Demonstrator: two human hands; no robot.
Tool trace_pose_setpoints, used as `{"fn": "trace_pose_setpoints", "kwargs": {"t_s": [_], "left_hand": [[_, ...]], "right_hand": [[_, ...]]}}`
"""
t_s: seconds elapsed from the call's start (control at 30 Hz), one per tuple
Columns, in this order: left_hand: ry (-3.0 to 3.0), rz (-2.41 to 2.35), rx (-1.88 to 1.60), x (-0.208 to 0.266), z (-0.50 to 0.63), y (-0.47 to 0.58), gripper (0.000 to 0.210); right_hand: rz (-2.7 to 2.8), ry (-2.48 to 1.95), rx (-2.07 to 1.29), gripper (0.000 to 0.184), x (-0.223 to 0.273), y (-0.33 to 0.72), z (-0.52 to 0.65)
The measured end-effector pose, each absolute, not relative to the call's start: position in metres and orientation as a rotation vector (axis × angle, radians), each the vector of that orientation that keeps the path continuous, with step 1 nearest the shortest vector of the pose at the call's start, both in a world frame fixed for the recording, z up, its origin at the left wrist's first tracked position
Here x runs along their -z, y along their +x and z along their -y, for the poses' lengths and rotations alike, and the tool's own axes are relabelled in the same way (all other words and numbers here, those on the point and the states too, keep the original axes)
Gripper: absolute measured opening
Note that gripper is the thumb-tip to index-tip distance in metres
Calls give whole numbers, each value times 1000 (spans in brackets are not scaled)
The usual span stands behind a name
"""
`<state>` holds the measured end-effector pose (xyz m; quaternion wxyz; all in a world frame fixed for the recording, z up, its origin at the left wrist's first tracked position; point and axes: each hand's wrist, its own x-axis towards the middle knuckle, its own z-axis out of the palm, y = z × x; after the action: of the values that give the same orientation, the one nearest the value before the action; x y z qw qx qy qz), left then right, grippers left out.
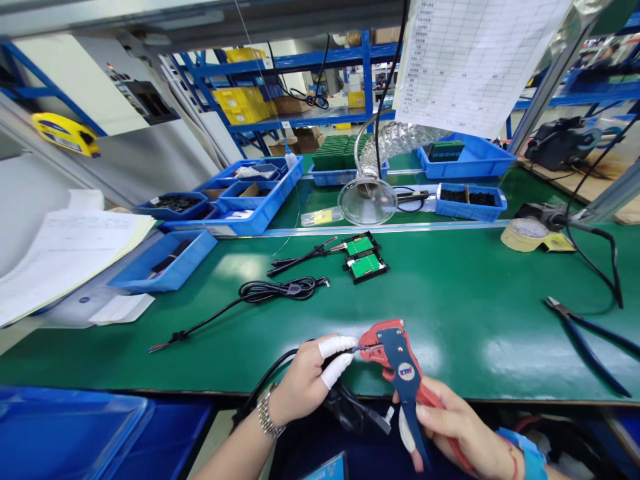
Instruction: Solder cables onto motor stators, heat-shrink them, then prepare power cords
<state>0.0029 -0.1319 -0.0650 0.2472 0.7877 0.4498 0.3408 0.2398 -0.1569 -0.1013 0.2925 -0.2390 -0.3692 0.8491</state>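
Observation:
My left hand point(313, 373), with white finger cots on thumb and forefinger, pinches the end of a black cable point(273, 373). Thin wires stick out of the cable's end into the jaws of a red and dark blue wire stripper point(397, 357). The fingers of my right hand point(453, 417) are wrapped around the stripper's handles. Below my hands hangs more of the cable, with a light-coloured connector point(389, 417). Farther back lies a coiled black cable point(280, 290) with bare wire ends at its left. Two green circuit boards point(367, 265) in black frames sit behind it.
Diagonal cutters point(590, 340) lie open at the right, near a tape roll point(529, 230). Blue bins point(167, 263) line the left side and the back. A fume hood point(369, 200) on a foil hose stands behind the boards. A paper sheet point(460, 73) hangs above.

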Motion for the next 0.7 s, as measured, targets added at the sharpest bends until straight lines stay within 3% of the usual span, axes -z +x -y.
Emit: {"fn": "trace_pose_setpoints", "kwargs": {"t_s": [0.3,0.47,0.7], "left_hand": [[2105,-1276,-822,70,123,1,29],[2023,-1390,-899,70,125,2,17],[2151,-1490,-1083,65,127,6,17]], "right_hand": [[988,-679,-2233,32,93,238,151],[1023,-764,-2192,31,84,261,143],[1009,-784,-2205,29,77,269,142]]}}
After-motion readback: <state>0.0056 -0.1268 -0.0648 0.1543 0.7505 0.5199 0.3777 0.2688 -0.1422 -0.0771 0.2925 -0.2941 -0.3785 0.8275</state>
